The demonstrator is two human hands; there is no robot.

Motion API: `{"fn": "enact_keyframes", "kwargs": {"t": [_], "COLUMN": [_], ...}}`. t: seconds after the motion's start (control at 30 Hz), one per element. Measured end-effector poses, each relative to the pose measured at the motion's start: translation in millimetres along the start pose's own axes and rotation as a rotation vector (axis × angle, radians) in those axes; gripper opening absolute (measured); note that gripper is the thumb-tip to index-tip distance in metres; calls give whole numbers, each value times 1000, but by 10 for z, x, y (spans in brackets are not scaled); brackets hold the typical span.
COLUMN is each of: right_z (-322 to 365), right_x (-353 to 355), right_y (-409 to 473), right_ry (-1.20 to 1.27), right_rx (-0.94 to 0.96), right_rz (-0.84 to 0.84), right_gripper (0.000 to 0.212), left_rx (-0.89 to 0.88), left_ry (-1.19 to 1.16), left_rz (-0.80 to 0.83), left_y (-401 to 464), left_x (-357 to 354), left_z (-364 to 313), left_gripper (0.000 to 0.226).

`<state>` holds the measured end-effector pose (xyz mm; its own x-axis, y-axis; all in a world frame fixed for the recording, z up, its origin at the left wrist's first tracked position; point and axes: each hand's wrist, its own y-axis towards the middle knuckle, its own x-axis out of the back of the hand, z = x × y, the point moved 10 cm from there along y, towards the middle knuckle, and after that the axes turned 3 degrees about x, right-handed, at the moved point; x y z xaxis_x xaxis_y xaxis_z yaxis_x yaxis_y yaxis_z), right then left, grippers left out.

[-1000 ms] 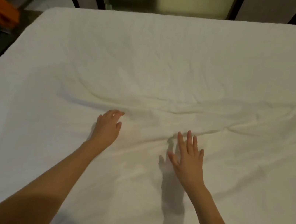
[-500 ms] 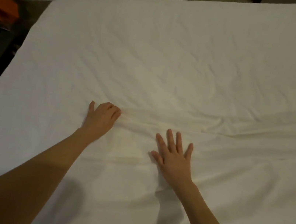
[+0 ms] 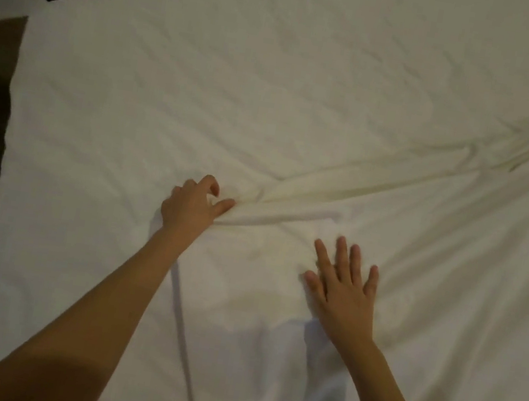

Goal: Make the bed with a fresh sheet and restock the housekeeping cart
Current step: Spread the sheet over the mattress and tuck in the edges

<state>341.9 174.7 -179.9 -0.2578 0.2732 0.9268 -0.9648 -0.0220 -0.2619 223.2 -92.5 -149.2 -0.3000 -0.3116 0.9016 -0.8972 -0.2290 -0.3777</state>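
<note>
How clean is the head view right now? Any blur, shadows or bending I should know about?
Head view: dim, warm light; the sheet reads greyish, soft all over. The right hand is smeared at the fingertips; the left hand is sharper. Arm shadows fall on the sheet beneath both forearms. The wide lens bows the bed's left edge.

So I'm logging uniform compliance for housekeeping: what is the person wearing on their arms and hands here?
Nothing that shows. Both forearms are bare up to the frame's lower edge, with no sleeves in view. The left hand and right hand have no gloves, and no watch, bracelet or rings can be made out on the wrists or fingers, though the picture is slightly blurred.
</note>
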Motion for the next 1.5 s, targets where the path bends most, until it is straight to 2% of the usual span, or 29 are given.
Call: {"fn": "enact_keyframes", "kwargs": {"t": [0.07,0.1,0.13,0.2,0.27,0.3,0.4,0.5,0.57,0.73,0.83,0.9,1.0,1.07,1.13,1.23,1.3,1.37,1.5], "right_z": [3,20,42,147,366,472,677,662,650,653,710,749,809,866,943,1003,982,930,682], "right_x": [-63,-33,8,70,107,111,-195,-381,-354,-364,-489,-609,-763,-862,-928,-1009,-1013,-989,-837], "right_y": [-64,-81,-94,-124,-238,-320,-599,-695,-679,-853,-1261,-1625,-2172,-2525,-2838,-3205,-3379,-3515,-3730], "right_ry": [7,3,1,43,135,128,58,30,12,26,48,75,134,184,231,366,455,508,603], "right_rx": [-44,-47,-46,7,32,32,58,68,70,36,34,10,-35,-61,-76,-136,-224,-325,-519], "right_rz": [36,19,21,3,-11,-25,0,-34,-91,-174,-211,-222,-268,-294,-341,-432,-524,-619,-767], "right_gripper": [59,61,65,75,74,71,56,55,54,54,55,57,62,66,67,69,68,63,47], "left_rx": [-75,-119,-167,-230,-265,-264,-141,114,182,81,-34,-127,-216,-190,-84,117,150,96,9], "left_ry": [-65,-112,-175,-324,-401,-402,-433,-723,-900,-1116,-1109,-1056,-992,-1003,-1101,-1354,-1469,-1521,-1505], "left_rz": [162,170,126,-72,-251,-284,-257,-241,-212,-29,7,43,216,354,506,749,873,922,934], "left_y": [-53,-73,-78,-36,-6,30,184,137,-92,-1066,-1662,-2069,-2681,-2956,-3139,-3407,-3591,-3709,-3801], "left_x": [-98,-53,66,465,815,849,529,177,-17,-427,-636,-815,-1145,-1326,-1473,-1568,-1488,-1330,-1061], "left_z": [-20,-26,-39,-22,11,28,244,661,820,702,608,586,560,611,656,576,442,320,160], "left_gripper": [26,16,8,10,13,15,20,33,44,58,65,62,44,33,25,29,29,24,41]}}
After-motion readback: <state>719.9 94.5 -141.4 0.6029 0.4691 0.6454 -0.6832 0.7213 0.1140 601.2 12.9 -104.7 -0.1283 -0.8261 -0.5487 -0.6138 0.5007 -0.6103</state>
